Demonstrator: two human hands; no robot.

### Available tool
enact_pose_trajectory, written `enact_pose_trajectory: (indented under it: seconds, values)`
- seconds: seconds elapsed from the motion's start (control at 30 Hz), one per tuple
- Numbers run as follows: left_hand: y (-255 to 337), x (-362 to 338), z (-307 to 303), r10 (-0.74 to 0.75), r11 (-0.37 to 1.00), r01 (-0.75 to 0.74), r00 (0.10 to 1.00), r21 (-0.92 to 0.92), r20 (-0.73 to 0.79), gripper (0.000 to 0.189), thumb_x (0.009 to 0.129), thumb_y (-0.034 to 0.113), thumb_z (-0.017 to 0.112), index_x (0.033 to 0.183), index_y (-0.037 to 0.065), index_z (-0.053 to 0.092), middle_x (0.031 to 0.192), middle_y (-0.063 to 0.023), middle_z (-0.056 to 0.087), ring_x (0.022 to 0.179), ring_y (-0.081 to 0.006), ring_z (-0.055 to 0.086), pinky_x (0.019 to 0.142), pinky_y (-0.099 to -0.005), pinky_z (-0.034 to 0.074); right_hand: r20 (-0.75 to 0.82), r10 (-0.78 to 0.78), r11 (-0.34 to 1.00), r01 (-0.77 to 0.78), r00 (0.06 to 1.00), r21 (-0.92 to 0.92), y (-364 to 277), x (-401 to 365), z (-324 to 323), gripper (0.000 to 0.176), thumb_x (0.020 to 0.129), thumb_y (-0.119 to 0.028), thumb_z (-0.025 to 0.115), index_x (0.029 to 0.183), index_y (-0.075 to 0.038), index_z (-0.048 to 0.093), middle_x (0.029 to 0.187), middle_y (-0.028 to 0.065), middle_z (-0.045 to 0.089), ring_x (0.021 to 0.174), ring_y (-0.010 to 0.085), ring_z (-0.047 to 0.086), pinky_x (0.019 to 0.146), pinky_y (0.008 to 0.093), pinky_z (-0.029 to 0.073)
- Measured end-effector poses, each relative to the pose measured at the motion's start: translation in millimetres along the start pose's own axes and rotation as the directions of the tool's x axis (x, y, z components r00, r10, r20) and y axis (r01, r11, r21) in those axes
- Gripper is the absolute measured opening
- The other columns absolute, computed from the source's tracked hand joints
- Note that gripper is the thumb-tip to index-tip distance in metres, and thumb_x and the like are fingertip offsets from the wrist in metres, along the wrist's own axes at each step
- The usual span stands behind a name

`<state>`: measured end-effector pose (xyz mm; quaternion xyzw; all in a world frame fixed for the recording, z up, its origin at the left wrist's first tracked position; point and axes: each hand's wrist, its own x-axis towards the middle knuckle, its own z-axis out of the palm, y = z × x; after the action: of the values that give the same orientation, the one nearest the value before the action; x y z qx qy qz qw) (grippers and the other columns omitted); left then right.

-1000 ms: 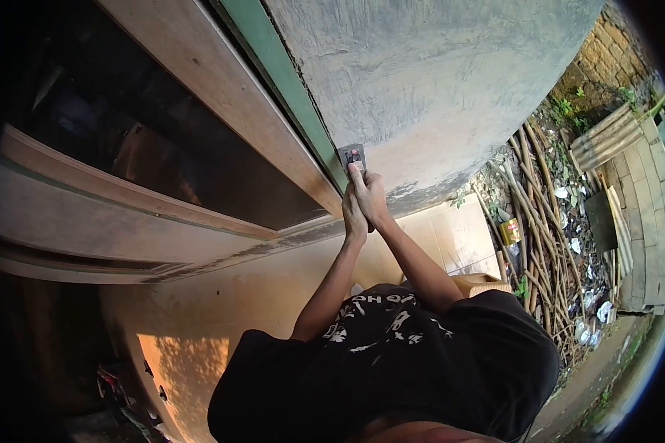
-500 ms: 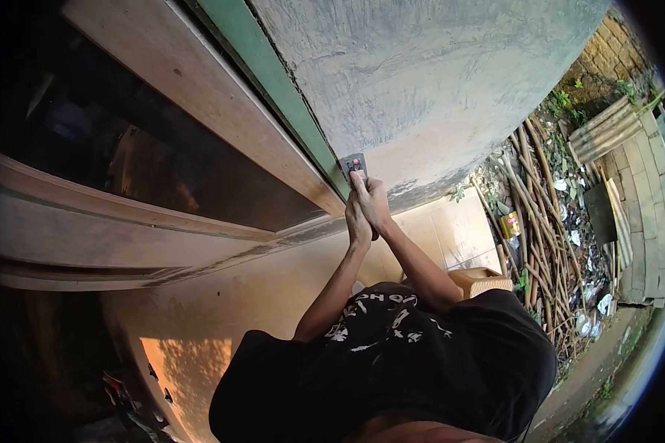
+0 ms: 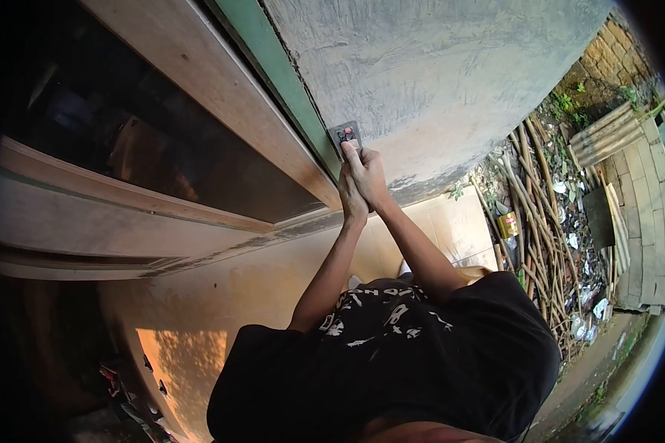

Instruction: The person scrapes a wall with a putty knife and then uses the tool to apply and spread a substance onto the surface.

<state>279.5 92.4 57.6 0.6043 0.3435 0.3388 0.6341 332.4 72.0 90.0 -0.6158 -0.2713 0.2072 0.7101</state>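
Both my hands are closed together on what looks like a scraper (image 3: 345, 134), with a flat dark head and a red patch near the handle. My left hand (image 3: 352, 195) wraps the handle from the left and lower side. My right hand (image 3: 371, 177) overlaps it from the right, its thumb pointing up along the tool. The scraper's head lies against the grey wall (image 3: 421, 81), close beside the green frame strip (image 3: 297, 96). Most of the handle is hidden in my grip.
A wood-framed window (image 3: 214, 111) with dark glass runs along the left. Below me is a tiled floor (image 3: 436, 229); part of a yellowish stool-like object (image 3: 474, 274) shows by my right arm. Bamboo poles (image 3: 536, 214), litter and a yellow can (image 3: 507, 224) lie to the right.
Both hands and the scraper have moved up along the wall beside the green strip, slightly left. The tool's head has tilted a little. My grip stays closed.
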Motion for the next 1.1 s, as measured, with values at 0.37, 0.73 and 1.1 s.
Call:
enact_pose_trajectory:
  seconds: [0.37, 0.73, 1.1]
  values:
    - [-62, -13, -1, -0.026, 0.999, 0.026, 1.000, -0.019, -0.006, 0.046, 0.098, 0.041, 0.032, 0.113, 0.001, 0.051, 0.095, -0.0117, 0.057, 0.090, -0.0201, 0.056, 0.077, -0.0335, 0.045, -0.050, 0.102, 0.994, -0.103, 0.994, -0.022, 44, -21, -9, 0.048, 0.092, -0.034, 0.057, 0.059, 0.001, 0.050, 0.054, -0.0022, 0.041, 0.051, 0.0067, 0.035, 0.041, 0.0299, 0.030]
    - [-42, -15, 9, 0.082, 0.995, -0.083, 0.996, 0.056, 0.030, 0.046, 0.099, 0.041, 0.032, 0.113, 0.001, 0.050, 0.096, -0.0116, 0.057, 0.091, -0.0203, 0.056, 0.077, -0.0334, 0.045, -0.022, 0.145, 0.986, -0.146, 0.989, -0.076, 38, -11, -10, 0.049, 0.092, -0.035, 0.058, 0.061, 0.003, 0.052, 0.053, 0.0003, 0.043, 0.052, 0.0077, 0.037, 0.042, 0.0310, 0.033]
    - [-35, 18, -10, 0.103, 0.992, -0.103, 0.995, -0.070, 0.006, 0.047, 0.099, 0.042, 0.030, 0.114, 0.001, 0.050, 0.100, -0.0115, 0.056, 0.094, -0.0215, 0.055, 0.080, -0.0337, 0.044, -0.029, -0.047, 0.999, 0.048, 0.998, 0.018, 17, 4, 11, 0.050, 0.092, -0.031, 0.058, 0.054, 0.000, 0.048, 0.050, -0.0022, 0.040, 0.049, 0.0059, 0.035, 0.039, 0.0298, 0.028]
